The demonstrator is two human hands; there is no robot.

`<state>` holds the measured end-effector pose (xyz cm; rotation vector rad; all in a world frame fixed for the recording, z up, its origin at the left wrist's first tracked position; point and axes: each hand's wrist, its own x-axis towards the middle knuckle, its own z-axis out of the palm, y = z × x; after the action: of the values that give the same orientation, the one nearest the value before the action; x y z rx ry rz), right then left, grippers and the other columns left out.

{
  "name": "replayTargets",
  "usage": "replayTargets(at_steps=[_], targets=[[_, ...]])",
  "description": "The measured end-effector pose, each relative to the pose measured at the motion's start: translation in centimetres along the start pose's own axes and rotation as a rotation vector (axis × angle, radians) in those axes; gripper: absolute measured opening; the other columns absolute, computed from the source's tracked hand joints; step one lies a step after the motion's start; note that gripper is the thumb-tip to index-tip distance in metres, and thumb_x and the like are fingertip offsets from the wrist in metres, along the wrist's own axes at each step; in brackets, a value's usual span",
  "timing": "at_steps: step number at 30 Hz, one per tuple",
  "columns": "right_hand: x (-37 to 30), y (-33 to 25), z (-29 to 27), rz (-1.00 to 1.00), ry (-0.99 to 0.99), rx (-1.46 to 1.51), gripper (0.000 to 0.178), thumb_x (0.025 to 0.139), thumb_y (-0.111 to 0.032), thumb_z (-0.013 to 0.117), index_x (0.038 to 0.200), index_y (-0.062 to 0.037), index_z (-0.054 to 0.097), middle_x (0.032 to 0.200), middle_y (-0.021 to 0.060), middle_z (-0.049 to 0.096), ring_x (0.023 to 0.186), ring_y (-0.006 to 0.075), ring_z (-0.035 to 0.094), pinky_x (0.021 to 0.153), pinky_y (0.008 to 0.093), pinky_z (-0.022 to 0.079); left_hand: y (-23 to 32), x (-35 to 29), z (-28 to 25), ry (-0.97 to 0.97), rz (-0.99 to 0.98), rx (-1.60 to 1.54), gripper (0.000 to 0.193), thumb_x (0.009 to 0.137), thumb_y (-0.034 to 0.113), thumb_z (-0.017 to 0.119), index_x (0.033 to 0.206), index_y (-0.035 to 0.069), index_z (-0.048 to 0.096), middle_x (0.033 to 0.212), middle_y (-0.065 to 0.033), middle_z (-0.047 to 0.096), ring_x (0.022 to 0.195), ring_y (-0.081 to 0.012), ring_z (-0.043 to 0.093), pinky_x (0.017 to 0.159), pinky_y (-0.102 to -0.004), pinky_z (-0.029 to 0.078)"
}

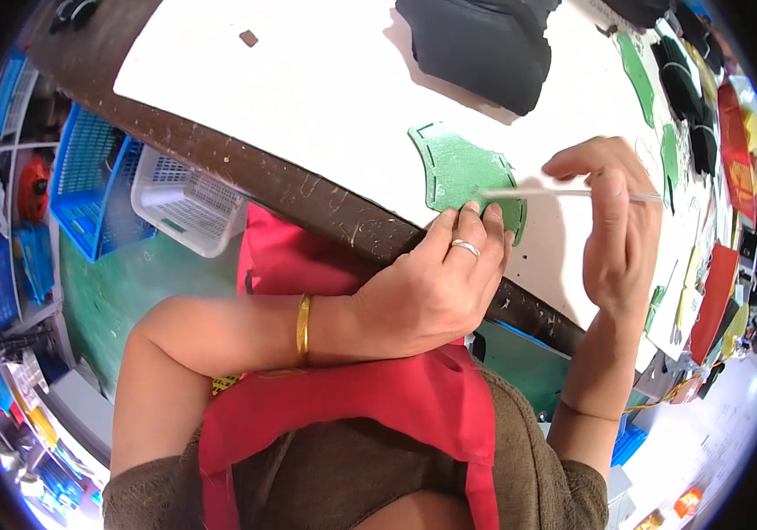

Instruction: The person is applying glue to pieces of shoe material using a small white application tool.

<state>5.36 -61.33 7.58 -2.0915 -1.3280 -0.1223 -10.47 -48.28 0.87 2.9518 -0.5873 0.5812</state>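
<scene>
Green piece [462, 168]: flat on the desk [308, 115], just in from the brown edge nearest the person and a little toward 1 o'clock from the middle of the view
Left hand [445, 287]: at 6 o'clock of the piece, fingers straight and close together, laid over its lower border; it seems to steady the piece rather than grip it
Right hand [621, 238]: between 3 and 4 o'clock of the piece, raised, thumb and fingers closed around a pale stick [564, 192]
Stick: slender, blurred, its tip pointing to 9 o'clock over the piece's lower right; whether it touches the surface, I cannot tell
Outline done: the piece appears fully shaped, with curved sides and a clean border
Dark dashes: present along its left and right sides; the upper edge seems to carry none, and the fingers hide part of the lower one
Progress: judging from the stick over the surface, work on this piece looks underway, not finished; how much of its face has been treated is unclear
Other green pieces [635, 79]: lying apart at 2 and 3 o'clock, untouched by either hand; whether they are done or waiting cannot be told
Dark pile [484, 53]: at 12 o'clock, apart from both hands, its part in the work unclear
White basket [188, 203]: below the desk at 9 o'clock, beside a blue crate [87, 185]
</scene>
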Motion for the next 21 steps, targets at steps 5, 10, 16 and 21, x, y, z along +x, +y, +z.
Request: replayTargets(at_steps=[5, 10, 16, 21], targets=[[1.3, -1.7, 1.9, 0.275, -0.478, 0.277, 0.031, 0.104, -0.023, 0.058, 0.093, 0.0042, 0.068, 0.081, 0.0113, 0.068, 0.07, 0.0212, 0.065, 0.067, 0.0315, 0.05, 0.3, -0.5, 0.6, 0.055, -0.017, -0.077, 0.046, 0.084, 0.025, 0.057, 0.109, -0.011, 0.073, 0.112, -0.0284, 0.068, 0.105, -0.0403, 0.064, 0.091, -0.0542, 0.056], [3.1, -1.9, 1.5, 0.154, -0.518, 0.135, 0.022, 0.102, -0.017, 0.061, 0.094, 0.0017, 0.069, 0.076, 0.01, 0.067, 0.067, 0.0237, 0.068, 0.063, 0.0315, 0.052, 0.3, -0.7, 1.1, 0.118, -0.066, -0.104, 0.045, 0.086, 0.026, 0.057, 0.108, -0.01, 0.073, 0.118, -0.0287, 0.066, 0.108, -0.0404, 0.064, 0.093, -0.0527, 0.056], [3.0, -1.4, 2.8, 0.07, -0.615, 0.165, 0.014, 0.097, -0.012, 0.068, 0.092, 0.0003, 0.069, 0.076, 0.0115, 0.068, 0.065, 0.0255, 0.068, 0.062, 0.0331, 0.052, 0.5, -0.6, 1.1, 0.098, -0.075, -0.092, 0.044, 0.085, 0.027, 0.058, 0.105, -0.008, 0.074, 0.114, -0.0264, 0.068, 0.108, -0.0419, 0.063, 0.092, -0.051, 0.057], [4.8, -0.3, 5.2, -0.092, -0.539, 0.028, 0.011, 0.094, -0.01, 0.07, 0.091, 0.0001, 0.068, 0.079, 0.0116, 0.068, 0.065, 0.0304, 0.067, 0.06, 0.0357, 0.052, 0.2, 0.0, 1.2, 0.105, -0.087, -0.086, 0.042, 0.085, 0.027, 0.059, 0.101, -0.009, 0.073, 0.112, -0.0273, 0.068, 0.105, -0.0414, 0.064, 0.089, -0.0498, 0.058]])
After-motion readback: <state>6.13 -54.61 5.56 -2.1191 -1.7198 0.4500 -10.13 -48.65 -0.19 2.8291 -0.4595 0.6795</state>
